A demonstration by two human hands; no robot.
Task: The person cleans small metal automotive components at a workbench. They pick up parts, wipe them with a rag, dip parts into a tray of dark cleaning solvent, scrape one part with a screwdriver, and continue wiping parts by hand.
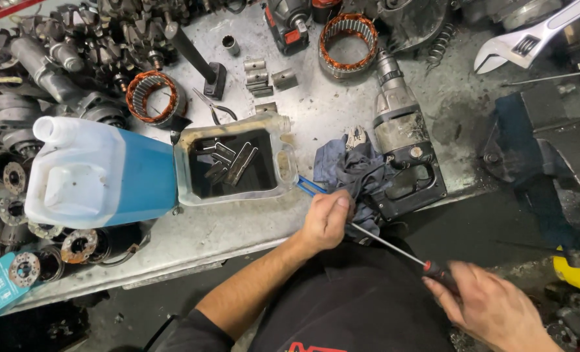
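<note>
A long thin screwdriver (387, 244) with a red-and-black handle runs across the near edge of the metal bench (238, 231). My right hand (492, 308) is closed on its handle at the lower right. Fingers of my left hand (325, 220) are wrapped around the shaft's far end, beside a dark blue rag (352, 171). A blue-handled tool (310, 188) pokes out from under the left hand. Just left of it stands a cut-open plastic tub (283, 163) of dark liquid with several metal pieces inside.
A white jug of blue liquid (101, 173) lies left of the tub. A grey power drill (404, 133) rests right of the rag. Copper-wound stators (152, 94) (348, 36), an adjustable wrench (531, 36), a dark vise (550, 140) and many alternator parts crowd the bench.
</note>
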